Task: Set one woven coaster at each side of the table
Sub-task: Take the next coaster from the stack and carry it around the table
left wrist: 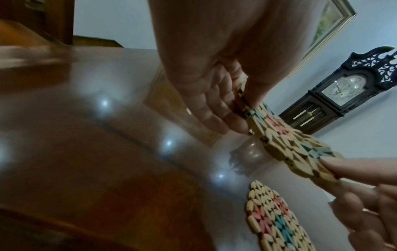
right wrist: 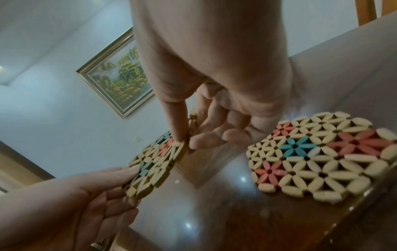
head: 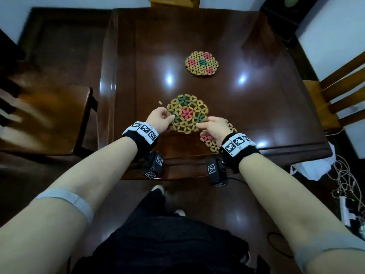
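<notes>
A round woven coaster (head: 187,113) of tan beads with red and green flowers is held tilted above the dark wooden table (head: 256,105). My left hand (head: 169,117) pinches its left rim, thumb on top and fingers beneath (left wrist: 247,117). My right hand (head: 199,125) pinches the opposite rim (right wrist: 188,139). A second coaster (head: 211,141) lies flat by the near table edge, partly hidden under my right hand and plain in the right wrist view (right wrist: 318,158). A third coaster (head: 201,63) lies flat farther back, near the table's middle.
A wooden chair (head: 49,115) stands at the table's left side, and another chair (head: 325,95) at its right. A small pale bit (head: 161,103) lies on the table by my left hand. Cables and a power strip (head: 343,194) lie on the floor at right.
</notes>
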A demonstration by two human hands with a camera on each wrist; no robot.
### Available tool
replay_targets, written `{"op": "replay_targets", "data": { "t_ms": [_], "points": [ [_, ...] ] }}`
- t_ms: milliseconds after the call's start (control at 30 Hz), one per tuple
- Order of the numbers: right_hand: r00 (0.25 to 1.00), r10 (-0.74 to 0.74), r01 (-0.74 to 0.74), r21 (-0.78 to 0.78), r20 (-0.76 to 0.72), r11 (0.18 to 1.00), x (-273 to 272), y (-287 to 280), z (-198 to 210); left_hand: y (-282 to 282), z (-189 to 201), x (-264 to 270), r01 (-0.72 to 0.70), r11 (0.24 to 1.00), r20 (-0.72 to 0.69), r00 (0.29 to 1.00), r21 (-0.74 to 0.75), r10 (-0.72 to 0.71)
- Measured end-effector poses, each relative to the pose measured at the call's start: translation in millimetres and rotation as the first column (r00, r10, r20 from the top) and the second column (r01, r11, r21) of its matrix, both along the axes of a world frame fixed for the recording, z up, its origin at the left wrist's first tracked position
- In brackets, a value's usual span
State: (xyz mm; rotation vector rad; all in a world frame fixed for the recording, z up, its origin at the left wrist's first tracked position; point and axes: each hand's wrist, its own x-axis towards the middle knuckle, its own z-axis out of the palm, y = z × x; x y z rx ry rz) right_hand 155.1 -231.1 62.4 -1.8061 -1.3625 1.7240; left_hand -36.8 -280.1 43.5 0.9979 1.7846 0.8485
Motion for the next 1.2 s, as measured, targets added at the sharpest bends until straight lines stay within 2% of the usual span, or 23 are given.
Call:
{"op": "replay_targets", "data": {
  "t_ms": [167,267,400,633,767,933,1067,1200],
  "points": [
    [0.998,0.035,-0.035,-0.010,-0.046,0.999,-32.2,-31.7,5.0,-30.1,1.1,-36.7,0.027,1.000,-0.114,0.993,-0.008,-0.027],
    [1.000,0.005,-0.005,0.018,-0.006,1.000,-64.3,-44.0,-0.6,-40.9,-1.0,-68.0,0.077,0.996,-0.219,0.972,-0.039,-0.084],
    [0.999,-0.043,0.042,0.035,0.032,0.999,-119.6,-55.1,-13.1,-45.0,-9.7,-122.7,0.133,0.988,-0.259,0.954,-0.083,-0.150],
    [0.977,-0.188,0.180,0.089,0.095,0.980,-232.3,-72.7,-39.1,-38.2,-21.1,-237.2,0.267,0.955,-0.203,0.935,-0.129,-0.289],
    [0.965,-0.227,0.218,0.079,0.133,0.973,-276.3,-87.2,-49.5,-33.7,-25.7,-282.9,0.308,0.936,-0.195,0.921,-0.171,-0.338],
    [0.971,-0.182,0.177,0.043,0.158,0.983,-297.1,-89.1,-45.8,-13.6,-27.7,-302.4,0.362,0.908,-0.178,0.899,-0.211,-0.400],
    [0.978,-0.131,0.129,0.019,0.161,0.991,-296.0,-67.2,-37.9,13.8,-30.9,-299.7,0.373,0.906,-0.191,0.892,-0.199,-0.409],
    [0.976,-0.160,0.161,0.002,0.148,0.987,-293.2,-38.2,-34.6,41.5,-31.2,-294.9,0.372,0.909,-0.216,0.887,-0.187,-0.407]
  ]
}}
